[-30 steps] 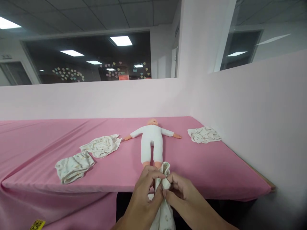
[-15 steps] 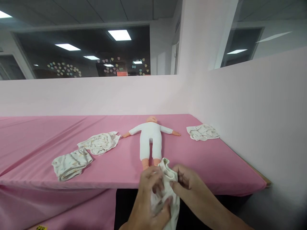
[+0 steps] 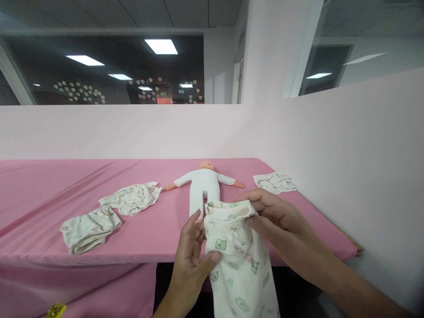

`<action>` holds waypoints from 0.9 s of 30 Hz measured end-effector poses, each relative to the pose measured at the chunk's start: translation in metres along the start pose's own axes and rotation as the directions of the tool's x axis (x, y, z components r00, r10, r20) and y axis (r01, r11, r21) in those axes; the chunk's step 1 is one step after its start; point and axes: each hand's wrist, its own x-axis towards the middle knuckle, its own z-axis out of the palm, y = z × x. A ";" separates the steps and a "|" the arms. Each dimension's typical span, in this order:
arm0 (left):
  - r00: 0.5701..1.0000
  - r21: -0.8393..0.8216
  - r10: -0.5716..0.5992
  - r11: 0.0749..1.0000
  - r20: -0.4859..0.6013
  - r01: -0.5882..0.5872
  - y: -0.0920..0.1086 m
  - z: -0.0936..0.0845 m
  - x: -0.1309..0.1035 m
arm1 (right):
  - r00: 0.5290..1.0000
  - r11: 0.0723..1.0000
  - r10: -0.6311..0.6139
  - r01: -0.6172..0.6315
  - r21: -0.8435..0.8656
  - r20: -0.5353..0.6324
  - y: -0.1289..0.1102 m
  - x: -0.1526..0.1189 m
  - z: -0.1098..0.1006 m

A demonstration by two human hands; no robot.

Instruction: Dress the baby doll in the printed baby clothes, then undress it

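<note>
Between my hands hangs a pair of white baby pants (image 3: pixel 236 256) printed with green animals, its gathered waistband uppermost. My right hand (image 3: pixel 278 218) pinches the right corner of the waistband, thumb in front and fingers behind. My left hand (image 3: pixel 192 256) grips the left edge lower down, thumb on the front of the cloth; some of its fingers are hidden behind. Beyond the pants a baby doll (image 3: pixel 203 183) in a white body suit lies on its back, arms spread. The pants cover its lower legs from view.
A pink cloth (image 3: pixel 159 238) covers the table. On the left lie a folded printed garment (image 3: pixel 89 229) and a crumpled one (image 3: pixel 134 198). Another printed garment (image 3: pixel 275 182) lies at the right, near the wall (image 3: pixel 351 163). A window (image 3: pixel 115 66) is set above the back wall.
The pants have come up and opened out, so the waistband and front print now show. My right hand has risen with the waistband; my left hand has shifted left along the edge.
</note>
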 end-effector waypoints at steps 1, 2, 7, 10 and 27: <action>0.999 0.075 0.051 0.996 -0.012 -0.050 0.002 -0.005 0.000 | 1.000 1.000 0.003 -0.003 -0.012 0.006 0.002 0.000 -0.001; 0.997 0.164 0.073 0.984 0.003 -0.073 0.005 -0.010 0.001 | 1.000 1.000 0.008 -0.007 -0.021 0.008 0.004 -0.001 -0.002; 0.987 0.475 0.033 0.874 0.157 -0.105 0.022 -0.025 0.007 | 1.000 0.999 0.009 -0.008 -0.033 0.023 0.010 -0.003 -0.007; 0.945 0.481 0.093 0.842 0.315 -0.243 0.038 -0.028 0.014 | 0.998 0.999 0.018 -0.015 -0.043 0.053 0.011 -0.005 -0.009; 0.642 0.485 0.271 0.467 0.718 -0.740 0.098 -0.032 0.026 | 0.983 0.989 0.136 -0.126 -0.083 0.121 0.026 -0.012 -0.015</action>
